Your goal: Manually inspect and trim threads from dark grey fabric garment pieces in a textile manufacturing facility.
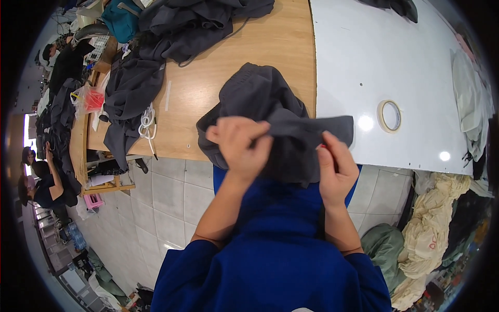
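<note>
A dark grey garment (260, 96) with a gathered, elastic-looking edge lies bunched at the front of the wooden table, its near part hanging over the edge against my blue top. My left hand (241, 143) is in front of it, slightly smeared, fingers curled in; what they hold is hidden. My right hand (337, 169) pinches at the cloth below a flat grey flap (335, 127) that reaches over the white table. A small red spot shows between its thumb and forefinger, too small to name.
A roll of tape (389, 116) lies on the white table (353, 57). More dark grey garments (182, 31) are heaped at the far left, near a white cord (147, 124) and a teal bag (120, 20). Cream cloth (429, 234) is piled at right. Other people work at far left.
</note>
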### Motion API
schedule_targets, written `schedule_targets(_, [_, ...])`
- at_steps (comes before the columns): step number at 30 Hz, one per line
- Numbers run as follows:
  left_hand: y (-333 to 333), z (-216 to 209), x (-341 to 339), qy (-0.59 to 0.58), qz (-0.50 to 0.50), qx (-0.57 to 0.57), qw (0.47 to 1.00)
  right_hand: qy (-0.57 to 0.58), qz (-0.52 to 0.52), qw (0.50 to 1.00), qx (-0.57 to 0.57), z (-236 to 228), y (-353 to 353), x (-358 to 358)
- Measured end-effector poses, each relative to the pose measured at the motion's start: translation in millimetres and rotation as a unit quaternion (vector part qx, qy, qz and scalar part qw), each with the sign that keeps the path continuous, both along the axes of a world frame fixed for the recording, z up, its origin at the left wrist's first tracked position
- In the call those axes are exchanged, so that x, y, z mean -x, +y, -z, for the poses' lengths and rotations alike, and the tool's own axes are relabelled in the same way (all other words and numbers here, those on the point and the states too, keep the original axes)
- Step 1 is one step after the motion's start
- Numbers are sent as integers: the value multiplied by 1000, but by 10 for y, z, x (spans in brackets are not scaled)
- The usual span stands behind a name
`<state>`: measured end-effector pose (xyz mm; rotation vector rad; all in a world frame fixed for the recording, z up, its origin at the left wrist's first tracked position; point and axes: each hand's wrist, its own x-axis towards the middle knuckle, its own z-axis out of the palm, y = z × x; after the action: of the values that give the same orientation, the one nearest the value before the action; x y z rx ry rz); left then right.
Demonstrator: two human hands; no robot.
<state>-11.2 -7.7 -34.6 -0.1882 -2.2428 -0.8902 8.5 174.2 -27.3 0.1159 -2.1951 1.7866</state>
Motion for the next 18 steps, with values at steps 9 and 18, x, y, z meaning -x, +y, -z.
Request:
schedule_targets(9, [-479, 31, 244, -31, -93, -37, 994, -172, 114, 943, 262, 303, 464, 152])
schedule_targets(18, [78, 73, -183, -166, 134, -199, 956, -197, 92, 956, 196, 486, 557, 101])
